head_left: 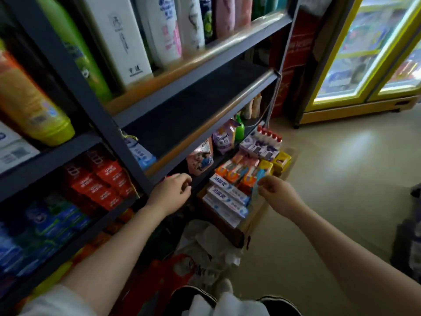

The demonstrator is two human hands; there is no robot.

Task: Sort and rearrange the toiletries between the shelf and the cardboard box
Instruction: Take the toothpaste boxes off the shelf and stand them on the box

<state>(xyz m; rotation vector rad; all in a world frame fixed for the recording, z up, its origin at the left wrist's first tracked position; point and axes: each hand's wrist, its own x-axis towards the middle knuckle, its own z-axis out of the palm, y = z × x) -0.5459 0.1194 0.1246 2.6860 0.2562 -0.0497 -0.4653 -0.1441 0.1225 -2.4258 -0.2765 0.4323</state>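
A cardboard box [230, 229] stands on the floor beside the dark metal shelf [136, 160]. It holds white-and-blue toothpaste boxes [227, 195], orange toothbrush packs [237, 172], yellow packs [281, 160] and purple boxes with red-capped bottles [262, 144]. My right hand [275, 188] is over the box, its fingers pinched on a blue toothbrush pack [257, 187]. My left hand [170, 192] hovers at the shelf's front edge with its fingers curled; a bit of red shows behind it, and whether it holds anything is unclear. The middle shelf board [198, 103] is bare.
Shampoo bottles [166, 30] fill the top shelf. Red toothpaste boxes [102, 181] and blue ones [57, 220] sit at lower left. Pouches, one purple [223, 140], stand on the low shelf behind the box. A white plastic bag [209, 242] lies near my feet. A lit fridge [364, 53] stands at right.
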